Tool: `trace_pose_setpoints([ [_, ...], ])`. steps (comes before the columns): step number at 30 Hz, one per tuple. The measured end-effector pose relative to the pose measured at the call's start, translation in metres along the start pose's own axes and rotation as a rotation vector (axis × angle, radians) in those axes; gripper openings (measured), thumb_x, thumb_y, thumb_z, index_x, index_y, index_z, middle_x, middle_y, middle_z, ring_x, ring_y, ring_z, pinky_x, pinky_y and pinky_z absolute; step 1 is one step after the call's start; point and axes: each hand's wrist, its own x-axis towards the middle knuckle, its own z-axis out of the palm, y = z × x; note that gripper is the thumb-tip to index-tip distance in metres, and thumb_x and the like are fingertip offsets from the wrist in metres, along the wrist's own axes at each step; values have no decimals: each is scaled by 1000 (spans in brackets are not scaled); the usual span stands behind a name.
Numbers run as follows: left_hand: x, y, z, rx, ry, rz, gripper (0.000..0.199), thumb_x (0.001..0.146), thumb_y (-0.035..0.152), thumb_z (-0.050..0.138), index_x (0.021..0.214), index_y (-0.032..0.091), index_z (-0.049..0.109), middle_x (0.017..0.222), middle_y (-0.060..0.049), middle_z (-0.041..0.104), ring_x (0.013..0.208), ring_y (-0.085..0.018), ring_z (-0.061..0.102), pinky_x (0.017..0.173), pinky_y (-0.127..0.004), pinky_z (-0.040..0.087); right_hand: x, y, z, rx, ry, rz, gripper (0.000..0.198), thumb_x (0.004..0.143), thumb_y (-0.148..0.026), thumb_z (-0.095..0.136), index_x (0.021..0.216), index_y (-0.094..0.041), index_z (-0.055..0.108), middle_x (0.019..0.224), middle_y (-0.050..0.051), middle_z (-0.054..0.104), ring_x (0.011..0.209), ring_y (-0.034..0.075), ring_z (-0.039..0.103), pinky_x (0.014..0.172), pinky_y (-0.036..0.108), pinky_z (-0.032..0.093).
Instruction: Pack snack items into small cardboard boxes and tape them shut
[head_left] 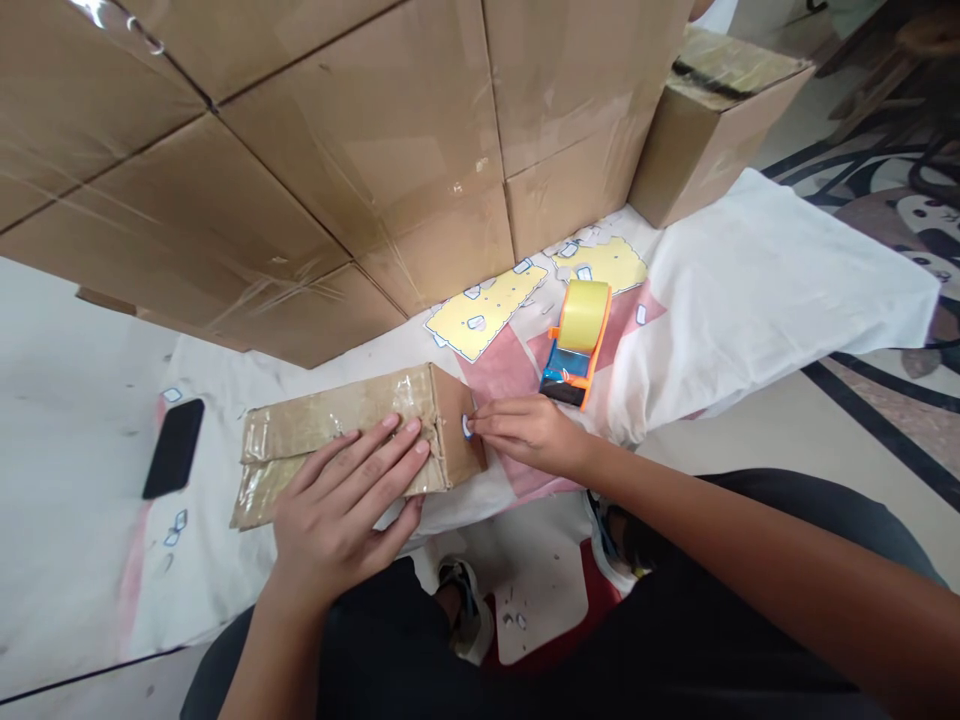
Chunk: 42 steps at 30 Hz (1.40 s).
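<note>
A small taped cardboard box [337,410] lies on the cloth in front of me. My left hand [345,500] rests on top of it, fingers stretched out and slightly spread, the thumb along the near side. At the box's right end, my right hand [529,432] has its fingers pressed together around a small white sticker-like piece [467,427] with a blue edge, held against the end face. Part of that piece is hidden by the fingertips. Just beyond my right hand stands an orange and blue tape dispenser [574,350] with a wide yellowish roll.
Stacked, taped cartons [360,150] rise like a wall behind the box. Another carton [712,130] stands at the back right. A black phone [173,449] lies at the left on the patterned white cloth [720,300]. My legs and shoes are below the near edge.
</note>
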Motion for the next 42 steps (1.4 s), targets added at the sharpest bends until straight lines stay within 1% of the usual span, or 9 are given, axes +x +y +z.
trace_pose_setpoints([
  [6, -1, 0, 0, -8, -8, -1, 60, 79, 17, 73, 137, 21, 60, 133, -7, 69, 128, -28, 64, 104, -41, 49, 0, -2, -3, 8, -49, 40, 28, 103, -28, 50, 109, -24, 77, 113, 7, 76, 100, 18, 74, 90, 31, 61],
  [11, 0, 3, 0, -10, -6, -13, 58, 78, 18, 73, 135, 21, 62, 132, -7, 70, 127, -29, 64, 103, -42, 49, 0, -7, 1, -2, -12, 0, 27, 102, -23, 51, 109, -20, 76, 114, 10, 74, 101, 19, 72, 90, 30, 60],
  [19, -1, 5, 2, -15, 19, -31, 57, 79, 22, 71, 134, 24, 61, 131, -7, 71, 124, -29, 66, 100, -42, 51, -15, -27, 13, 153, -24, 124, 41, 99, -18, 52, 139, -22, 61, 97, 6, 67, 80, 14, 65, 74, 26, 58],
  [24, -7, 37, 12, 84, 215, -197, 50, 80, 30, 71, 128, 23, 59, 120, -10, 74, 123, -36, 64, 110, -58, 40, -21, -49, 23, 131, -80, 227, 50, 96, -15, 53, 146, -19, 53, 106, 8, 67, 89, 16, 67, 80, 29, 59],
  [28, -17, 65, 24, 183, 322, -426, 65, 74, 41, 83, 128, 24, 52, 126, -16, 58, 126, -40, 53, 104, -67, 41, -22, -63, 35, 68, -144, 228, 44, 93, -15, 54, 137, -18, 59, 109, 8, 68, 89, 17, 68, 79, 29, 58],
  [33, -32, 70, 47, 117, 313, -607, 91, 77, 27, 84, 140, 25, 18, 138, -22, 40, 137, -38, 43, 104, -71, 45, -18, -68, 40, 90, -195, 204, 34, 92, -13, 52, 123, -16, 68, 102, 8, 69, 85, 18, 68, 74, 28, 56],
  [37, -40, 69, 61, 70, 326, -620, 85, 79, 23, 83, 135, 24, 19, 143, -25, 36, 141, -39, 42, 104, -71, 48, -11, -64, 32, 80, -242, 220, 31, 93, -13, 52, 117, -16, 72, 96, 7, 68, 79, 17, 66, 68, 29, 54],
  [40, -42, 69, 63, 151, 381, -586, 89, 74, 23, 87, 134, 28, 21, 148, -24, 30, 149, -43, 29, 105, -79, 42, -5, -59, 27, 119, -247, 242, 28, 93, -13, 53, 112, -19, 74, 95, 6, 66, 79, 16, 66, 70, 30, 54],
  [42, -43, 69, 63, 201, 402, -589, 88, 71, 24, 89, 133, 30, 26, 151, -22, 27, 152, -47, 19, 106, -84, 36, 0, -54, 27, 168, -178, 286, 27, 92, -13, 56, 112, -20, 72, 99, 6, 65, 86, 18, 66, 77, 32, 55],
])
